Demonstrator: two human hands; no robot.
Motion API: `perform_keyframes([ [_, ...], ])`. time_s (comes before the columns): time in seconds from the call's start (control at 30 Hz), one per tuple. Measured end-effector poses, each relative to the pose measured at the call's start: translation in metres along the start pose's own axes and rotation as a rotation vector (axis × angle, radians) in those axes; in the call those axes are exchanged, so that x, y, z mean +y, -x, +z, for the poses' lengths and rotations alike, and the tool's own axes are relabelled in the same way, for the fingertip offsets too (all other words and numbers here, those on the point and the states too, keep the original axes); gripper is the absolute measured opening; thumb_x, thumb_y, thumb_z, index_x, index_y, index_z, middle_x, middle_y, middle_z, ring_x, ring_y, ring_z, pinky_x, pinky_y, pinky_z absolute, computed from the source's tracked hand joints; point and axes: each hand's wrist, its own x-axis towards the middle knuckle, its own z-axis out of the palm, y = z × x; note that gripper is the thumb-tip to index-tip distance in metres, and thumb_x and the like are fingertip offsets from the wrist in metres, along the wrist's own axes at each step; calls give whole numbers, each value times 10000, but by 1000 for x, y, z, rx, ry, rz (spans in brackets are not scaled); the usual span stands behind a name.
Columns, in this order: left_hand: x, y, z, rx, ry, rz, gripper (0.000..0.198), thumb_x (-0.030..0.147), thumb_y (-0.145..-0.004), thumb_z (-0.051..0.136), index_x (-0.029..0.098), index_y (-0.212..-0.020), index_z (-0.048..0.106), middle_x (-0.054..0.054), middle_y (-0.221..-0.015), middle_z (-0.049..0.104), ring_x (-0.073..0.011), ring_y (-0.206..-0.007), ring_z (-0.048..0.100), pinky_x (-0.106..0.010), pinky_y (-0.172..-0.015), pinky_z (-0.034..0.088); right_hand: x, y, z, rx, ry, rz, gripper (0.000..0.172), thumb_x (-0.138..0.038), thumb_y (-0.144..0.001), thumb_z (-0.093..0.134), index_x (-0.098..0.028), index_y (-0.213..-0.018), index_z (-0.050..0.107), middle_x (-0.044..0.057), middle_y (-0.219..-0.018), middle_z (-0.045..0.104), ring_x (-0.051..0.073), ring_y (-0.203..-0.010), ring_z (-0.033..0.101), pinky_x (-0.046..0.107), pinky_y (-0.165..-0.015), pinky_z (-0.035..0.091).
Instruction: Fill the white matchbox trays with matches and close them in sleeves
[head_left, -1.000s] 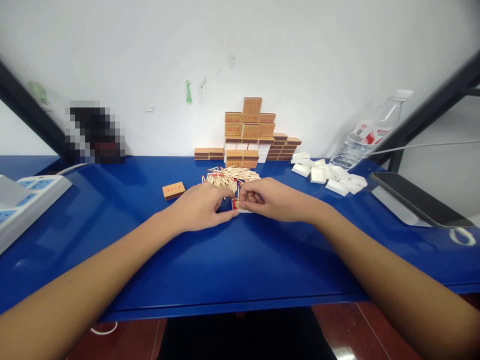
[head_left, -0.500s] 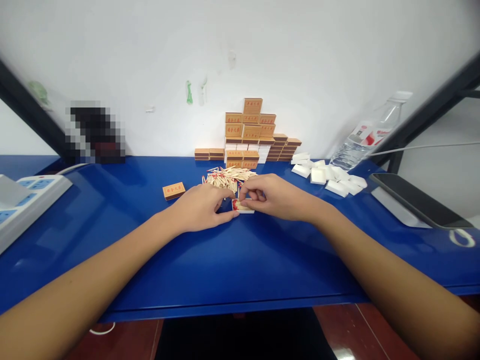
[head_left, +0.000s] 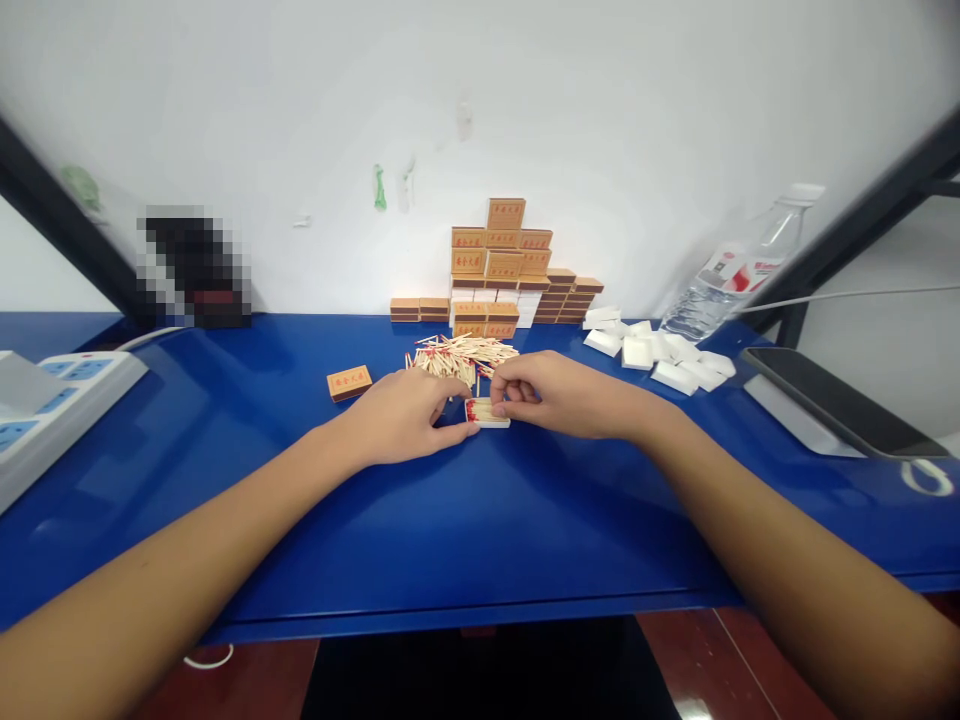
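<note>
A small white matchbox tray point(head_left: 493, 424) lies on the blue table, filled with red-tipped matches point(head_left: 484, 411) whose heads point left. My left hand point(head_left: 401, 415) holds the tray's left end between thumb and index finger. At the tray's right end, my right hand point(head_left: 551, 395) has thumb and fingers pinched together over the match ends; whether a match is between them is hidden. Just behind both hands spreads a loose pile of matches point(head_left: 461, 355). Left of the pile, a closed orange matchbox point(head_left: 349, 382) rests beyond my left wrist.
Stacked matchboxes point(head_left: 504, 265) stand against the wall. Several white trays point(head_left: 660, 350) lie at the right, near a water bottle point(head_left: 731, 270) and a propped phone point(head_left: 840, 400). A power strip point(head_left: 71, 400) sits at the left. The table's front edge point(head_left: 480, 622) runs below my forearms.
My right hand has shifted slightly right along the tray, uncovering more of the matches in it. The left hand keeps its hold on the tray.
</note>
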Motion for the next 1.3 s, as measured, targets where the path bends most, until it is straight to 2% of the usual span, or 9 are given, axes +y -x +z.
perform_keyframes([
  [0.2, 0, 0, -1, 4, 8, 15, 299, 460, -955, 637, 176, -1015, 711, 13, -659, 627, -139, -562, 544, -290, -567, 319, -6, -3, 7, 45, -83, -21, 173, -318, -940, 670, -194, -822, 645, -31, -677, 569, 119, -610, 470, 269, -579, 331],
  [0.33, 0, 0, -1, 13, 12, 34, 270, 444, -951, 638, 180, -961, 694, 17, -654, 623, -130, -550, 535, -286, -559, 321, -9, -3, 12, 28, -122, -18, 180, -333, -958, 657, -194, -844, 641, -32, -677, 565, 121, -608, 459, 272, -581, 323],
  [0.57, -3, 1, 1, 16, 7, 21, 356, 476, -960, 638, 170, -1116, 733, 8, -666, 642, -147, -570, 567, -288, -568, 348, -1, -3, 2, 161, -3, -20, 172, -319, -943, 643, -198, -821, 647, -16, -693, 580, 132, -631, 483, 278, -614, 315],
  [0.8, -2, 1, 0, 36, 43, 25, 359, 484, -953, 649, 175, -1112, 741, 13, -659, 642, -144, -576, 576, -282, -582, 364, 26, -3, -21, 479, 267, 290, 147, -314, -913, 664, -193, -831, 669, 25, -718, 657, 165, -644, 541, 302, -609, 315],
  [1.0, -1, 2, -1, 42, 77, 21, 369, 496, -952, 641, 173, -1098, 743, 18, -649, 632, -136, -568, 564, -283, -579, 368, 58, 3, -37, 477, 510, 518, 154, -330, -929, 642, -203, -875, 712, 103, -888, 742, 250, -785, 636, 333, -653, 367],
  [1.13, -1, 2, -2, 38, 98, 18, 357, 481, -948, 642, 174, -1103, 739, 20, -642, 630, -131, -557, 560, -275, -570, 362, 82, 11, -52, 573, 545, 651, 202, -345, -942, 615, -199, -959, 755, 138, -966, 764, 302, -905, 682, 371, -757, 451],
  [1.3, -3, 3, 0, 68, 74, 23, 360, 466, -947, 639, 181, -1140, 745, 26, -623, 613, -125, -528, 536, -269, -555, 351, 113, 29, -80, 747, 455, 842, 233, -329, -928, 631, -164, -1002, 778, 182, -1048, 768, 341, -1011, 691, 419, -855, 500],
])
